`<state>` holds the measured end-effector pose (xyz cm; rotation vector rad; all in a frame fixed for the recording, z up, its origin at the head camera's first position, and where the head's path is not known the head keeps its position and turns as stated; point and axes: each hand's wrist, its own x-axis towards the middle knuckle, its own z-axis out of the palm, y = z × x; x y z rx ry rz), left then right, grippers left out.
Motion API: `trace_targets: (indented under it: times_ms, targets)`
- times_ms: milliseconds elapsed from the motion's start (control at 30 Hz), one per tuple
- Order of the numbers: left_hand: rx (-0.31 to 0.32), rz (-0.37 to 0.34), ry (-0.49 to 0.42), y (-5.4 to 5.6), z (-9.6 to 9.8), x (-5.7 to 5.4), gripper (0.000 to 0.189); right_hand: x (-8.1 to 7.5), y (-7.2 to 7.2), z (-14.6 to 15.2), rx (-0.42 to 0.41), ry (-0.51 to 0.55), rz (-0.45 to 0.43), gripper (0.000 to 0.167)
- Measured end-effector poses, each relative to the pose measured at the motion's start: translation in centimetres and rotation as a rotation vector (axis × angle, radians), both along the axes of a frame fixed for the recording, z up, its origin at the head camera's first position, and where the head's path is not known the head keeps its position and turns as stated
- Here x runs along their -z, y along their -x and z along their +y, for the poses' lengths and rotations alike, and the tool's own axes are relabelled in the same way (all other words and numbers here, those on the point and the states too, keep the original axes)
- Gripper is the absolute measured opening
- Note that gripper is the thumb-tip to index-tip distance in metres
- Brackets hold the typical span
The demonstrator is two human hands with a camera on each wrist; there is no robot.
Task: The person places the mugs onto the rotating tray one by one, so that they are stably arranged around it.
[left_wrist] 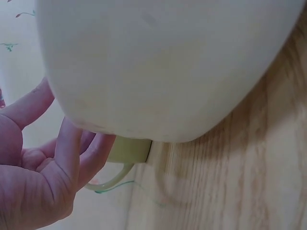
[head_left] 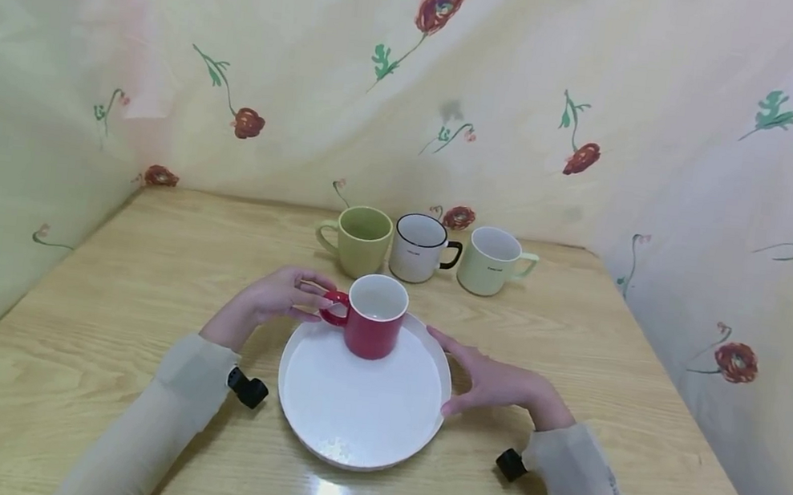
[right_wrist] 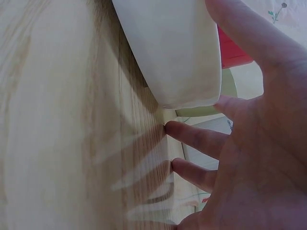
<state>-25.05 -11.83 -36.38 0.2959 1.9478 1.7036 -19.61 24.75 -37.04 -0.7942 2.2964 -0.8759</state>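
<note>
In the head view a red mug (head_left: pixel 371 334) with a white inside stands upright on the far left part of a round white tray (head_left: pixel 357 413). My left hand (head_left: pixel 290 293) pinches the mug's handle at the tray's left rim; in the left wrist view the tray wall hides those fingertips. On the tray's right side, my right hand (head_left: pixel 498 383) is spread along the rim, its thumb and index finger touching the wall. Its other fingers point toward the wooden table in the right wrist view.
Behind the tray stand a green mug (head_left: pixel 363 248), a white mug (head_left: pixel 416 254) with a black rim and handle, and a pale green mug (head_left: pixel 485 265). They sit on the wooden table (head_left: pixel 132 276), before a flowered cloth backdrop (head_left: pixel 299 68).
</note>
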Motion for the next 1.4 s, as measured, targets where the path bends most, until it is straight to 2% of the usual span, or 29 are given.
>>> trace_targets:
  times_ms: [200,367,567,700,867,1000,1300,1400]
  targets:
    - [0.016,0.003,0.017,-0.4,-0.1,-0.2,0.044,0.1,-0.2,-0.1,-0.009,-0.008,0.017,0.117]
    - [0.044,0.034,0.055,-0.5,-0.1,-0.4,0.044,0.2,-0.4,-0.1,-0.009,-0.005,0.006,0.116]
    - [0.062,0.074,0.107,-0.1,-0.3,-0.9,0.046,0.1,-0.3,0.0,-0.014,-0.024,0.019,0.116]
    - [0.055,0.083,0.102,0.3,-0.7,-1.1,0.047,-0.1,-0.3,0.1,-0.032,-0.005,0.015,0.116]
    - [-0.017,0.085,0.043,0.8,-0.8,-1.9,0.044,0.0,-0.2,0.2,-0.049,0.021,0.003,0.115]
    - [-0.11,0.106,-0.001,1.6,-0.8,-2.4,0.043,0.3,-0.1,0.5,-0.041,0.025,0.003,0.114]
    - [-0.291,0.106,-0.137,3.2,-0.5,-2.5,0.042,0.2,-0.1,0.6,-0.046,0.058,-0.004,0.099]
    - [-0.343,0.108,-0.173,3.8,-0.5,-2.6,0.042,0.1,0.0,0.6,-0.05,0.079,-0.009,0.103]
